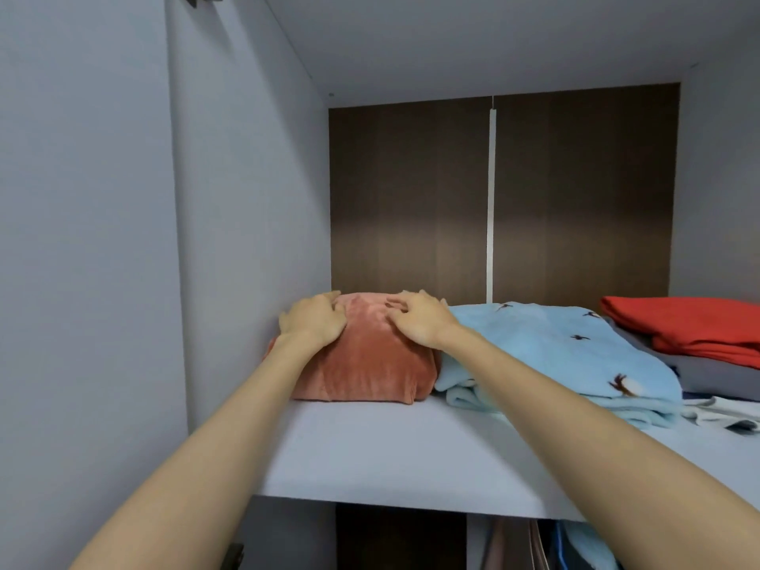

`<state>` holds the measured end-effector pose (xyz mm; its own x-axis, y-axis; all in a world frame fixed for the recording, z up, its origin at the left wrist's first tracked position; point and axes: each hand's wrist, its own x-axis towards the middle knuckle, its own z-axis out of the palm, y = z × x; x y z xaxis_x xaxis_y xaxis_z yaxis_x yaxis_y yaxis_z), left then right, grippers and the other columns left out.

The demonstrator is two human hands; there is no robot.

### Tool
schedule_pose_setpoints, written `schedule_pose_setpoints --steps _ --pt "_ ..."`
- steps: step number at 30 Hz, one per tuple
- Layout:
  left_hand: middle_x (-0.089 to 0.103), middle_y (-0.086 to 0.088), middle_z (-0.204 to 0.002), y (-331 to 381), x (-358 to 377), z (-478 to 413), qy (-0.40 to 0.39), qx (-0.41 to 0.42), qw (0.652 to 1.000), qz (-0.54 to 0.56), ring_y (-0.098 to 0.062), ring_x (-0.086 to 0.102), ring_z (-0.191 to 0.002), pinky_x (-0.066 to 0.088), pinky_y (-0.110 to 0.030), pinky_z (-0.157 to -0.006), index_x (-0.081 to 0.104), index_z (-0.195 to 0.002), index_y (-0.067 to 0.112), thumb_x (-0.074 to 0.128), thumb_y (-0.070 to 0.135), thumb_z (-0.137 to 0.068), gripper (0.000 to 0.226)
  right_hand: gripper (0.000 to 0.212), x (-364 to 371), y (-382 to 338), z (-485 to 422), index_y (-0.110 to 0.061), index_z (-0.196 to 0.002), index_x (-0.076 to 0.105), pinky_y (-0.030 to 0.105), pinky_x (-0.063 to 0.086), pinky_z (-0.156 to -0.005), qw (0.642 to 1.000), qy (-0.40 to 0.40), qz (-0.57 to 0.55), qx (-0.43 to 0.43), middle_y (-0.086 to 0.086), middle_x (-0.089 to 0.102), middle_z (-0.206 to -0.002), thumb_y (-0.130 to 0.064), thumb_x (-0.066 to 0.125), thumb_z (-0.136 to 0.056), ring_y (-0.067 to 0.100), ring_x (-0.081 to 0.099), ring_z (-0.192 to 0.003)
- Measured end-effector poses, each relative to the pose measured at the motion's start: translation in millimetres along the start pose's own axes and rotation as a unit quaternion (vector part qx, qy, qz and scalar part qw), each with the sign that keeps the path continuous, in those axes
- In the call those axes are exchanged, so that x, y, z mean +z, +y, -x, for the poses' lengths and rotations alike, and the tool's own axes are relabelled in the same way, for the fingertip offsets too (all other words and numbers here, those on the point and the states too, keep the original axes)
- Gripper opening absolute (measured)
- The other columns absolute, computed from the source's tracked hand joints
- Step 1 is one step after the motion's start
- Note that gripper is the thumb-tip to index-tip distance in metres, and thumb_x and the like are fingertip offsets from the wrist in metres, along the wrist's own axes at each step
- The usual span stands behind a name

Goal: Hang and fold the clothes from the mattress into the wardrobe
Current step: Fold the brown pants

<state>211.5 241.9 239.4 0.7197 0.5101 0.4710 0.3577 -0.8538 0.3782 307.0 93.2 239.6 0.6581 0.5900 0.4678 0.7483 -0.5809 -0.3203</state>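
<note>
Stowing step: left hand (312, 320) and right hand (419, 320) grip the folded orange garment (370, 368) with curled fingers, centre-left of frame on the wardrobe shelf (390, 454); next probably calls for letting go cleanly

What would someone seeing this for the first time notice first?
The left hand and right hand draw the eye first. Both reach in and hold a folded rust-coloured garment at the left end of the wardrobe shelf. Right beside it lies a folded light blue fleece with small dark motifs, and a bright red folded garment sits at the far right.
</note>
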Motion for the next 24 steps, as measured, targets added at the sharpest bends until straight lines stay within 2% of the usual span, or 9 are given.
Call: schedule_pose_setpoints --steps 2,5,10,13,16,20,22,24 --pt "0.049 -0.005 -0.144 5.5 -9.0 9.4 0.027 0.015 0.999 0.026 -0.030 0.042 -0.133 0.035 -0.043 -0.109 0.039 -0.145 0.030 0.034 0.033 -0.101 0.045 0.042 -18.8 -3.2 13.6 -0.025 -0.139 0.050 0.043 0.026 -0.115 0.999 0.021 -0.038 -0.008 0.001 0.050 -0.144 -0.029 0.042 -0.098 0.024 0.039 -0.136" --pt "0.055 -0.007 -0.138 19.5 -21.3 31.0 0.058 0.059 0.995 0.060 -0.031 0.046 -0.130 0.040 -0.042 -0.104 0.040 -0.145 0.030 0.038 0.034 -0.100 0.045 0.039 -43.0 -7.7 44.3 -0.025 -0.134 0.055 0.032 0.039 -0.107 0.996 0.054 -0.065 -0.020 -0.004 0.057 -0.137 -0.031 0.047 -0.097 0.017 0.050 -0.128" --pt "0.059 -0.006 -0.132 41.6 -30.8 86.1 0.098 0.129 0.982 0.092 -0.029 0.051 -0.124 0.042 -0.040 -0.102 0.048 -0.140 0.032 0.044 0.031 -0.095 0.044 0.027 -61.6 -8.7 112.5 -0.029 -0.118 0.064 0.032 0.047 -0.093 0.992 0.103 -0.073 -0.025 -0.011 0.067 -0.119 -0.030 0.051 -0.094 0.010 0.057 -0.106" --pt "0.058 0.001 -0.135 52.2 -28.1 127.9 0.119 0.161 0.975 0.100 -0.024 0.051 -0.125 0.039 -0.036 -0.101 0.053 -0.135 0.031 0.046 0.032 -0.095 0.041 0.027 -64.6 -2.7 165.7 -0.028 -0.119 0.063 0.038 0.046 -0.092 0.991 0.129 -0.024 -0.024 -0.010 0.065 -0.121 -0.031 0.050 -0.096 0.014 0.054 -0.110" --pt "0.063 0.004 -0.126 59.3 -23.1 171.2 0.138 0.213 0.960 0.116 -0.022 0.054 -0.119 0.043 -0.036 -0.098 0.063 -0.122 0.025 0.048 0.026 -0.095 0.032 0.029 -68.4 4.2 218.8 -0.027 -0.123 0.061 0.039 0.043 -0.094 0.987 0.157 0.030 -0.025 -0.008 0.063 -0.123 -0.031 0.048 -0.097 0.018 0.051 -0.115" --pt "0.054 0.000 -0.138 67.4 -15.2 236.5 0.154 0.241 0.955 0.074 -0.023 0.044 -0.130 0.032 -0.042 -0.111 0.058 -0.132 0.019 0.046 0.027 -0.097 0.037 0.027 -77.6 10.1 285.9 -0.026 -0.121 0.061 0.030 0.039 -0.088 0.980 0.187 0.071 -0.025 -0.008 0.063 -0.118 -0.032 0.049 -0.097 0.016 0.048 -0.116" --pt "0.055 -0.003 -0.136 73.5 -12.6 274.6 0.160 0.249 0.951 0.088 -0.023 0.045 -0.128 0.032 -0.040 -0.110 0.058 -0.132 0.017 0.049 0.026 -0.097 0.037 0.026 -80.3 11.3 321.9 -0.026 -0.119 0.061 0.028 0.038 -0.085 0.976 0.199 0.082 -0.021 -0.009 0.064 -0.115 -0.032 0.050 -0.097 0.015 0.048 -0.115" --pt "0.057 -0.001 -0.133 80.0 -10.4 315.0 0.158 0.249 0.951 0.095 -0.022 0.046 -0.124 0.031 -0.038 -0.106 0.058 -0.131 0.019 0.049 0.026 -0.097 0.036 0.026 -82.5 12.0 360.4 -0.025 -0.119 0.062 0.032 0.042 -0.085 0.976 0.197 0.092 -0.017 -0.008 0.064 -0.112 -0.031 0.050 -0.096 0.016 0.050 -0.112"
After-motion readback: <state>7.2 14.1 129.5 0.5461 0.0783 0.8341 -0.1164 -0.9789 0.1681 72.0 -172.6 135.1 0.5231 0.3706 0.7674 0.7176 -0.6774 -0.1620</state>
